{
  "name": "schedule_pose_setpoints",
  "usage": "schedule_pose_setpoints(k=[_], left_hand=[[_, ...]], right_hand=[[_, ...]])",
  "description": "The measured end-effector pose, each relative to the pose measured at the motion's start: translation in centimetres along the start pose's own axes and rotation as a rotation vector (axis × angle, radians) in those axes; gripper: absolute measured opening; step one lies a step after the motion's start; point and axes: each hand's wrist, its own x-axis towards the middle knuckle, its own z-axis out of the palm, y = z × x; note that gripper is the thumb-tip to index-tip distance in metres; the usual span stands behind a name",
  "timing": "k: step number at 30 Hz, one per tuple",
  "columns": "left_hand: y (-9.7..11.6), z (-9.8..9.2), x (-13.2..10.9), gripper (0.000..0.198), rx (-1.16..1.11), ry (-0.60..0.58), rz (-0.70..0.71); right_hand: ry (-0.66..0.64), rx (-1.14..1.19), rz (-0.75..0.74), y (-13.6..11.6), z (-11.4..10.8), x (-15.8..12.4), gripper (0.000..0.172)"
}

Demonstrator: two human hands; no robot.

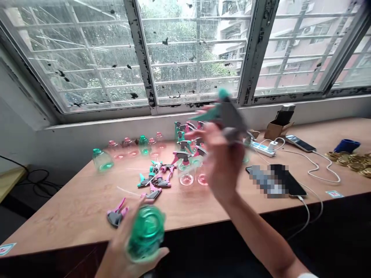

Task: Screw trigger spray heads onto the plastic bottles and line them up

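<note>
While the left hand (120, 249) holds a green bottle (146, 231) beyond the front edge of the table (72, 216), the right hand (223, 166) holds a grey and teal spray head (233, 117) raised before the window (191, 50). The left grip is closed, its thumb and fingers wrapped about opposite sides of the bottle. The right grip is closed on the spray head; blur prevents me from telling exactly where each finger presses. The bottle and the spray head are well apart.

Near the left hand, 1 pink and grey sprayer top (115, 218) lies on the table. Farther back lies a pile of loose sprayer tops (159, 179) in pink, teal and grey. Toward the wall stand 6 bottles without tops, 2 green (102, 161) and 4 pink (116, 150). Bottles fitted with sprayers (186, 173) stand partly behind the right hand.

On the right side of the table are a power strip (262, 149), 3 phones (301, 143), an opened cardboard box (276, 130), a blue object (347, 146) and gold-coloured pieces (355, 162).
</note>
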Motion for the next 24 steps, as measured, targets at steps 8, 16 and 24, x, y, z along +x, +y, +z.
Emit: schedule_pose_setpoints(k=[8,16,24], left_hand=[[7.2,6.2,5.1,0.117,0.029,-0.386,0.244],[9.8,7.8,6.8,0.127,-0.094,-0.456,0.197],[9.1,8.8,7.4,0.103,-0.117,-0.272,0.304]], right_hand=[[0.358,0.026,0.003,-6.8,-10.2,-1.6,0.044],[-0.054,-0.276,0.191,-0.5,-14.4,-6.2,0.046],[-0.486,-0.177,0.368,0.6,-18.7,-5.4,0.018]])
